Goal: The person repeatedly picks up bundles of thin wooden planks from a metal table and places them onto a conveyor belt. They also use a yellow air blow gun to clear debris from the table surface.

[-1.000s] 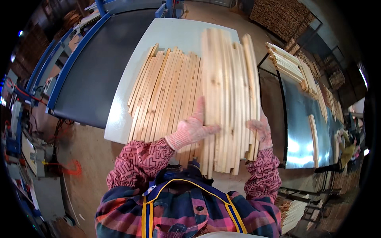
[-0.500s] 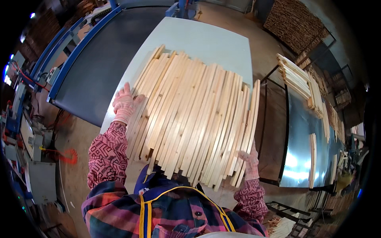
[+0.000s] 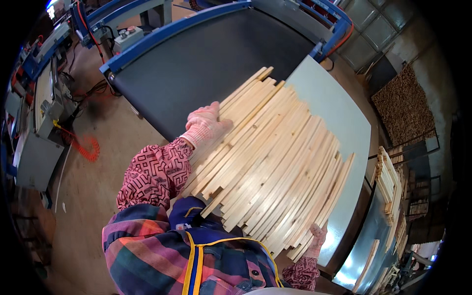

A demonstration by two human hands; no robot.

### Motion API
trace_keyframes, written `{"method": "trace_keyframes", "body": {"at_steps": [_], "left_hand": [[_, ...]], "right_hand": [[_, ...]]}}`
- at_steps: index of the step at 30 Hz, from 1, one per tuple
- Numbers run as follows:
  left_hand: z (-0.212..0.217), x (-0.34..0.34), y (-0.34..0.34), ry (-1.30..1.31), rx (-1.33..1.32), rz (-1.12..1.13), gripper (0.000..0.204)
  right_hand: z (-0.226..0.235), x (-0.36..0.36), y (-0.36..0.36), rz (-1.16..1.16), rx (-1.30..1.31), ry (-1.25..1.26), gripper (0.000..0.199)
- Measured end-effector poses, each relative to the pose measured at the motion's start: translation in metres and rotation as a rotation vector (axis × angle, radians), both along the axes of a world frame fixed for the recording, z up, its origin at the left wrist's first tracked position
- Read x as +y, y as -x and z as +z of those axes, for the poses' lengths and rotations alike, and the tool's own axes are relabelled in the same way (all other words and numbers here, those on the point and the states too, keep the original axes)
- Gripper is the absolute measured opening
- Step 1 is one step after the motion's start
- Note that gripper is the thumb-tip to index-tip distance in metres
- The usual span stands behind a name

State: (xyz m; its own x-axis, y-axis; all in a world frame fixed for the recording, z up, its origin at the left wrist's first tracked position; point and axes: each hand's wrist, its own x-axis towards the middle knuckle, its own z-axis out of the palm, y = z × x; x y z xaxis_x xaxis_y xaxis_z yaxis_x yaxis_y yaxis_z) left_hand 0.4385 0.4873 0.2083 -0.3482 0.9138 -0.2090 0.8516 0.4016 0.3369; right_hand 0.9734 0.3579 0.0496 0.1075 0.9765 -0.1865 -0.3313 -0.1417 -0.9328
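A wide row of pale wooden strips point(image 3: 273, 162) lies side by side in front of me, their ends uneven. My left hand point(image 3: 205, 123), in a pink-and-white knit glove, grips the row's left side, thumb over the strips. At the lower right, my right hand point(image 3: 317, 238), gloved too, clasps the opposite side near the close end, its fingers partly hidden. Under the row's right part is a pale grey tabletop point(image 3: 346, 113). The far left ends overlap the black belt point(image 3: 211, 64) in view.
Blue machine rails point(image 3: 177, 30) border the belt. A coiled orange hose point(image 3: 88, 150) hangs beside grey machinery on the left. To the right, a shiny metal table point(image 3: 361, 258) carries more strips point(image 3: 388, 182). A large wood stack point(image 3: 405, 101) stands behind.
My view and body have turned left. The strips, held between both hands, have swung from over the grey tabletop toward the black belt.
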Motion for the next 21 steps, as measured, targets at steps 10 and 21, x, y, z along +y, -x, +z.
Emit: {"method": "trace_keyframes", "body": {"at_steps": [10, 21], "left_hand": [[0.031, -0.039, 0.044, -0.357, 0.602, 0.291, 0.051], [0.019, -0.143, -0.183, -1.151, -0.444, -0.457, 0.038]], "right_hand": [[0.061, 0.128, 0.15, 0.348, -0.188, -0.323, 0.077], [0.149, 0.131, 0.22, 0.522, -0.984, -0.104, 0.086]]}}
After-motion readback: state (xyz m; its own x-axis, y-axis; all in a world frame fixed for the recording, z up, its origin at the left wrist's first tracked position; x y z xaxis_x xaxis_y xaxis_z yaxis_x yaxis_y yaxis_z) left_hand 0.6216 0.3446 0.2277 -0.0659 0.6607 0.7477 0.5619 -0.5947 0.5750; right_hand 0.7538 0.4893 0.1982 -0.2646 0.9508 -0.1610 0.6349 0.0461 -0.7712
